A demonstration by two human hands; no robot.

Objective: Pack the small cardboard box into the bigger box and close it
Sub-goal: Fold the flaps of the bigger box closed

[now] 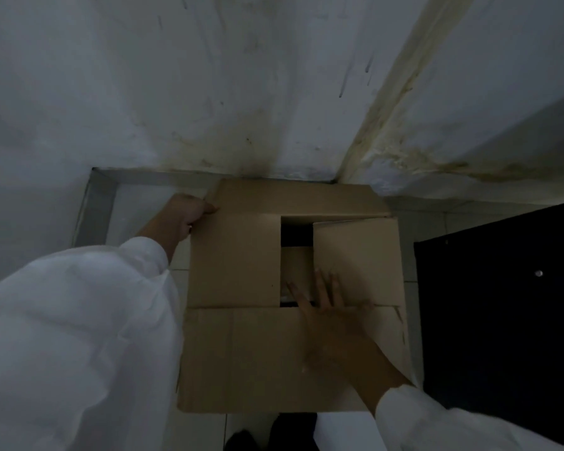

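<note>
The bigger cardboard box (238, 353) stands on the floor below me with its flaps folded inward. A narrow gap stays open in the middle, and through it shows a strip of the small cardboard box (296, 265). My left hand (189, 211) grips the far left corner of the back flap. My right hand (326, 315) lies flat with fingers spread on the near flap and the right flap, pressing them down. Both arms wear white sleeves.
Stained white walls (209, 92) meet in a corner right behind the box. A black cabinet (502, 304) stands close on the right. Light floor tiles (137, 216) show to the left, with a grey skirting along the wall. Dark shoes (274, 431) sit under the box's near edge.
</note>
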